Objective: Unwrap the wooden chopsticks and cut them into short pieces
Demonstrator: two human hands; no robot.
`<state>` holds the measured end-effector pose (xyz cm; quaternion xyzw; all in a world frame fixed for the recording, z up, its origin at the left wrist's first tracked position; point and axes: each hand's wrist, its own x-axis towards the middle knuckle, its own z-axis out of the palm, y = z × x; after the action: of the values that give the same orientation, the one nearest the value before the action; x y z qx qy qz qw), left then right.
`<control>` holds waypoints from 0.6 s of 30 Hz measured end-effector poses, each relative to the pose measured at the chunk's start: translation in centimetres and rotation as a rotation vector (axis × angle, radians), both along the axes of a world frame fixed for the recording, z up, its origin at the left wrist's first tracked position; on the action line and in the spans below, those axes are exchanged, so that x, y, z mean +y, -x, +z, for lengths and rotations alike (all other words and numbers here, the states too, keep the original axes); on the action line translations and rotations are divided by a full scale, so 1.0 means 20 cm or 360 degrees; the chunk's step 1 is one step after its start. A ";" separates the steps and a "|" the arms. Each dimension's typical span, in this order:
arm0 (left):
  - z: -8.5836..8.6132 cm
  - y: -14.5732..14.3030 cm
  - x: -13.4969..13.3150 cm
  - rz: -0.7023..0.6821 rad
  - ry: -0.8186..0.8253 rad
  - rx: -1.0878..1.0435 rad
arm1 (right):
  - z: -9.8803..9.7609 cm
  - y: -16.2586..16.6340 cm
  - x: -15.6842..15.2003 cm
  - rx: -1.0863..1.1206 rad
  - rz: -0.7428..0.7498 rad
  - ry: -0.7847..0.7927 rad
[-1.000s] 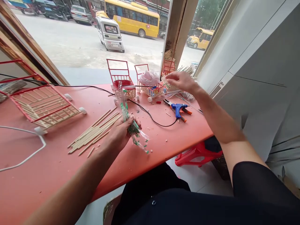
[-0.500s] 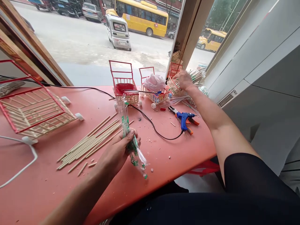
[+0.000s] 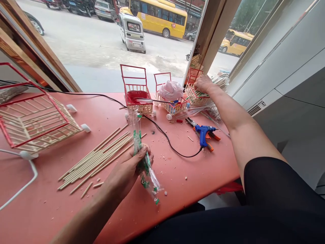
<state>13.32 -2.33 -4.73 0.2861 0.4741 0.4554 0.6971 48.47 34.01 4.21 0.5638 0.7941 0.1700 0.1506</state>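
My left hand (image 3: pixel 128 168) is closed around a bunch of clear plastic wrappers with green print (image 3: pixel 142 159), held upright over the red table (image 3: pixel 177 169). A pile of bare wooden chopsticks (image 3: pixel 98 158) lies just left of that hand. My right hand (image 3: pixel 204 84) reaches to the far right corner and rests in a small stick-built cart (image 3: pixel 194 93) that holds wrapped chopsticks. Its fingers curl down into the cart; what they grip is hidden.
Two small red-framed stick carts (image 3: pixel 137 98) (image 3: pixel 172 100) stand at the table's back, one with white tissue. A larger cart (image 3: pixel 35 118) lies tilted at left. A blue glue gun (image 3: pixel 204 132) with black cord (image 3: pixel 167 140) lies at right, pliers beside it. White cable (image 3: pixel 24 183) at left.
My right hand has moved farther right and down into the corner cart. My left hand kept its hold on the wrappers. The view shifted slightly, so the table sits lower.
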 end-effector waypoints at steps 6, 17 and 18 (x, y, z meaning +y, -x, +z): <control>-0.01 0.00 0.00 -0.0021 0.0025 0.0003 | 0.04 0.00 0.01 -0.0159 0.0071 0.0024; -0.01 0.01 0.00 -0.0034 0.0046 0.0013 | 0.32 -0.27 -0.01 -0.0203 -0.0041 -0.0184; -0.01 0.01 0.00 -0.0031 0.0040 0.0011 | 0.33 -0.32 -0.01 -0.0228 -0.0059 -0.0207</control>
<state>13.17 -2.41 -4.99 0.2834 0.4793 0.4417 0.7035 54.82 33.80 10.84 0.5734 0.7581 0.2581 0.1732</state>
